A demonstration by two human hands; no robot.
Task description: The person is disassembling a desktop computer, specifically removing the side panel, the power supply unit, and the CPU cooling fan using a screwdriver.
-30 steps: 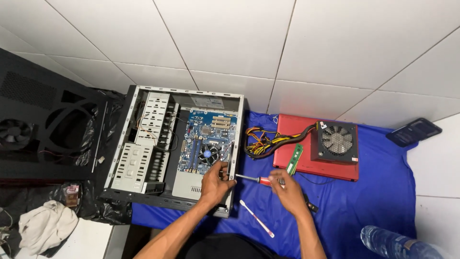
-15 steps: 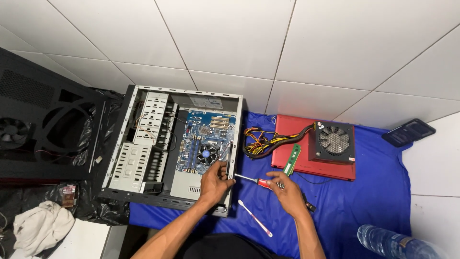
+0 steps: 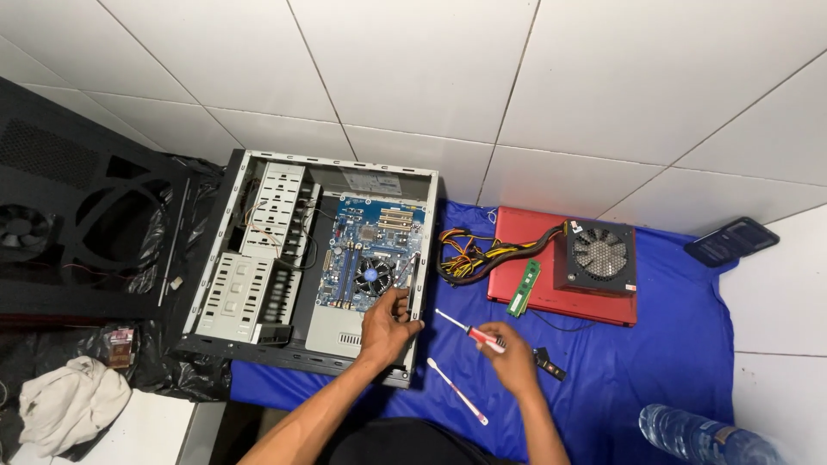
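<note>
The open computer case (image 3: 258, 258) lies on its side on the blue cloth (image 3: 672, 362), its long axis running away from the person, with the blue motherboard (image 3: 370, 250) exposed inside. The left hand (image 3: 388, 331) rests on the case's near right rim, fingers curled over the metal edge just below the round cooler fan (image 3: 372, 277), so it grips the frame rather than any loose part. The right hand (image 3: 508, 353) hovers over the cloth just to the right of the case and is closed around the red-handled screwdriver (image 3: 469, 331), whose shaft points up and to the left toward the case wall; this hand is the nearer one to the tool, the left the nearer to the board. A second, pale-handled screwdriver (image 3: 457, 392) lies loose on the cloth between the two forearms, slanting from upper left to lower right. So: two screwdrivers, one case, one power supply (image 3: 596, 257) sitting on a red flat box (image 3: 525, 237), and one green memory stick (image 3: 523, 288) on the box's near edge. A small dark piece (image 3: 549, 363) by the right hand may be a bracket; it is too small to tell.
</note>
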